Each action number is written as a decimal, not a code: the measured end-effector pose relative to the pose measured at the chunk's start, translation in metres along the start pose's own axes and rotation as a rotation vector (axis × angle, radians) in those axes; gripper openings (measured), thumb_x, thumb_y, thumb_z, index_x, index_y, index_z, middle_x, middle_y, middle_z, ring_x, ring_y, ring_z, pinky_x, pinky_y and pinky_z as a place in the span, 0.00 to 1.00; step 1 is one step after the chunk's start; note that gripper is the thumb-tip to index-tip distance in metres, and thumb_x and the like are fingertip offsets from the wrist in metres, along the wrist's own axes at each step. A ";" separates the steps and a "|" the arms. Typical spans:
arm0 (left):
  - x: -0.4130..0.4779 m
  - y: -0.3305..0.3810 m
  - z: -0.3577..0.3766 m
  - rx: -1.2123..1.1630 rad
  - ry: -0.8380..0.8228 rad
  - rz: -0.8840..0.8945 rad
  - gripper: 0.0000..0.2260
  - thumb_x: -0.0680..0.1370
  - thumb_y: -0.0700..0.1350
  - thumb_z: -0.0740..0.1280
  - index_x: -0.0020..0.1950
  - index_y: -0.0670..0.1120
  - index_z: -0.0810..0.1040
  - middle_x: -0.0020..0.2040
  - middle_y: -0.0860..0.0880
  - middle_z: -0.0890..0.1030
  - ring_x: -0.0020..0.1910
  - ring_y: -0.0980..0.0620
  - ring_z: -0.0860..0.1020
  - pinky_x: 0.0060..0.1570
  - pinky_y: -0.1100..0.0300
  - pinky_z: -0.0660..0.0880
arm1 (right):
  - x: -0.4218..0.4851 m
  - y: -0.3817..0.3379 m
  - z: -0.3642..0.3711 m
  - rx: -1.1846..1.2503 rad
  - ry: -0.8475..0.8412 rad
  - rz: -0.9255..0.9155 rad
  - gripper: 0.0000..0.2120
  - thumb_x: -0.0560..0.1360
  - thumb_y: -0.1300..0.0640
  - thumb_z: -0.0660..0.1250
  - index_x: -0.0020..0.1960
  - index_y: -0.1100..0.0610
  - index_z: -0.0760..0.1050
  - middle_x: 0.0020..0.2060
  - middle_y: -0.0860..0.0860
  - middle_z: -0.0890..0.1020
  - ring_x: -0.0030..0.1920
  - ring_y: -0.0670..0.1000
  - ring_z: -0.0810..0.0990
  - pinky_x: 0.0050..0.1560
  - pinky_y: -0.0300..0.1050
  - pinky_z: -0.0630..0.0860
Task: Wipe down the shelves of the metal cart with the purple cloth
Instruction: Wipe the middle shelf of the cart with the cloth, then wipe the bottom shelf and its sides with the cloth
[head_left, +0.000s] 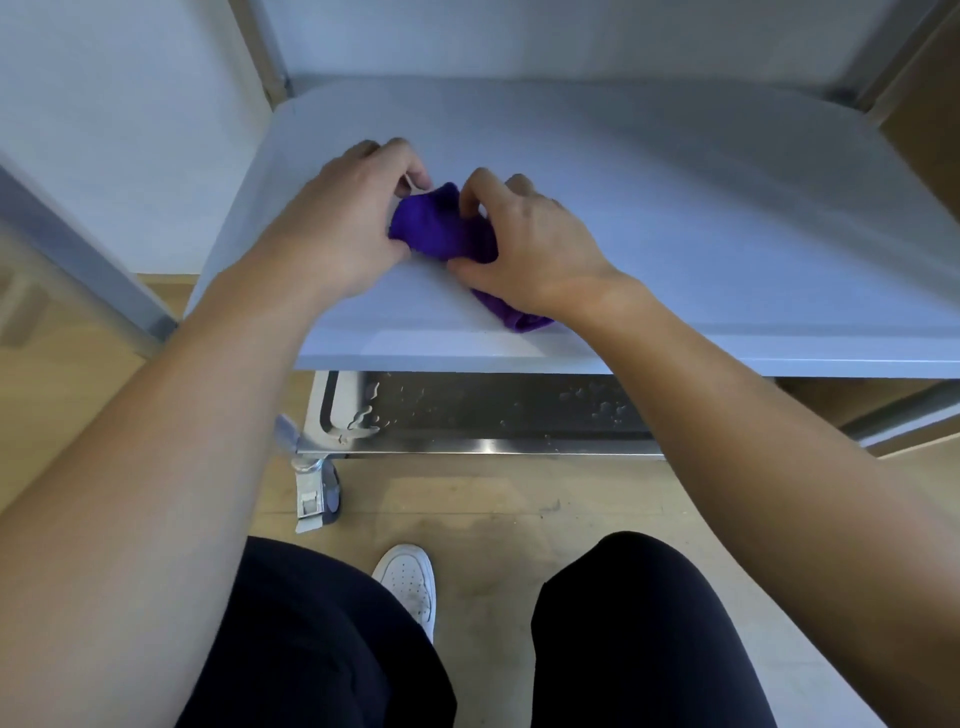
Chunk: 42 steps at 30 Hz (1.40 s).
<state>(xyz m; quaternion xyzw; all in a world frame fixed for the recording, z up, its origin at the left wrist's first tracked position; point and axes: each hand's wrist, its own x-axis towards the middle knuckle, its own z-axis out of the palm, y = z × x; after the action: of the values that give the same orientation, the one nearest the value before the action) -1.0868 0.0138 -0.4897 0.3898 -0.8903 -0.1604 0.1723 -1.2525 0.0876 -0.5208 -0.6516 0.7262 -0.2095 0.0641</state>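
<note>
The purple cloth lies bunched on the middle shelf of the metal cart, near its front left. My left hand grips the cloth's left side with curled fingers. On the cloth's right side, my right hand pinches it between fingers and thumb. A fold of the cloth sticks out under my right wrist by the shelf's front edge. The bottom shelf shows below, with water drops on it.
A cart leg with a caster wheel stands at the lower left on the wooden floor. My knees and a white shoe are just in front of the cart. A white wall is to the left.
</note>
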 end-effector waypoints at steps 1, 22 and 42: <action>-0.005 -0.003 -0.004 0.009 -0.002 -0.011 0.17 0.71 0.37 0.72 0.58 0.46 0.74 0.57 0.45 0.77 0.52 0.45 0.77 0.51 0.53 0.73 | -0.001 -0.002 0.000 0.015 0.006 0.000 0.21 0.70 0.45 0.68 0.58 0.51 0.68 0.51 0.52 0.74 0.47 0.59 0.77 0.48 0.52 0.76; -0.126 -0.016 0.002 0.406 -0.534 0.065 0.04 0.76 0.49 0.66 0.44 0.50 0.77 0.40 0.56 0.76 0.38 0.56 0.74 0.37 0.57 0.69 | -0.114 -0.056 0.013 0.177 0.103 -0.135 0.15 0.68 0.52 0.68 0.54 0.50 0.70 0.48 0.49 0.73 0.42 0.55 0.76 0.36 0.47 0.73; -0.137 -0.185 0.161 0.738 -0.291 0.325 0.07 0.67 0.38 0.74 0.34 0.38 0.77 0.34 0.44 0.73 0.32 0.43 0.77 0.22 0.61 0.65 | -0.032 -0.016 0.227 -0.108 -0.149 0.043 0.19 0.71 0.45 0.69 0.57 0.50 0.69 0.56 0.52 0.74 0.53 0.58 0.76 0.41 0.47 0.67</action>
<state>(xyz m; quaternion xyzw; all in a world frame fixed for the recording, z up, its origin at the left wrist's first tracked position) -0.9510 0.0217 -0.7357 0.2534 -0.9528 0.1449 -0.0833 -1.1503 0.0675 -0.7259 -0.6521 0.7436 -0.1193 0.0873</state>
